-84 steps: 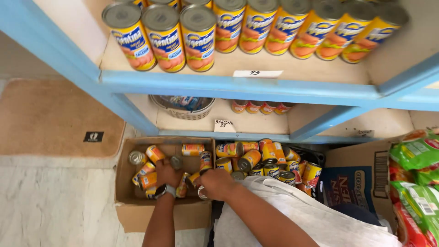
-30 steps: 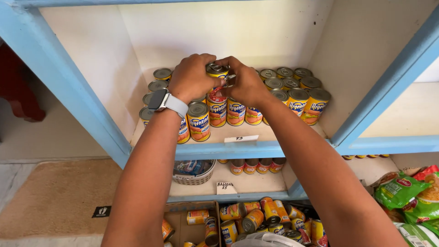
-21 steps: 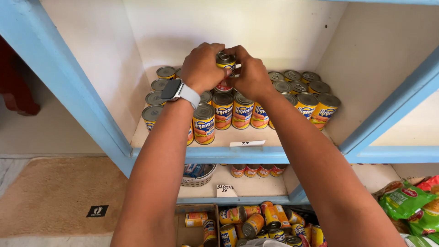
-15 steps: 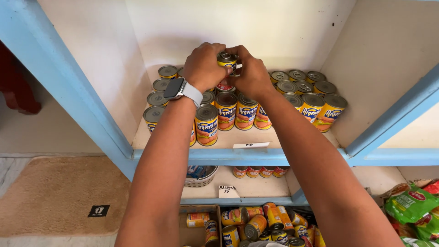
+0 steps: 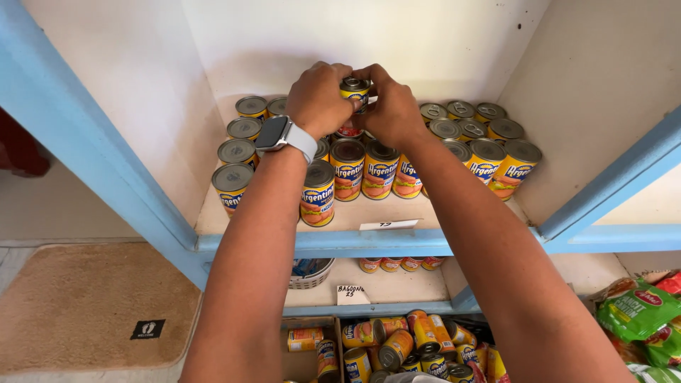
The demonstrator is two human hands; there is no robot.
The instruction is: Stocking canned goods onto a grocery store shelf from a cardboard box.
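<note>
Both my hands reach into the upper shelf (image 5: 369,230) and close together on one yellow-labelled can (image 5: 354,91), held on top of the stacked cans below. My left hand (image 5: 318,99), with a white-strapped watch on its wrist, grips the can's left side. My right hand (image 5: 392,108) grips its right side. Rows of the same yellow cans (image 5: 379,170) with silver lids stand on the shelf around and under my hands.
Blue shelf posts (image 5: 92,152) frame the opening. A lower shelf holds more cans (image 5: 390,264) and a small basket (image 5: 311,273). A cardboard box of loose cans (image 5: 397,347) sits on the floor, green packets (image 5: 638,312) at right, a tan mat (image 5: 85,305) at left.
My hands rose from the floor box to the upper shelf with a can. Over the last second they stayed closed on that can atop the stack while my view shifted slightly.
</note>
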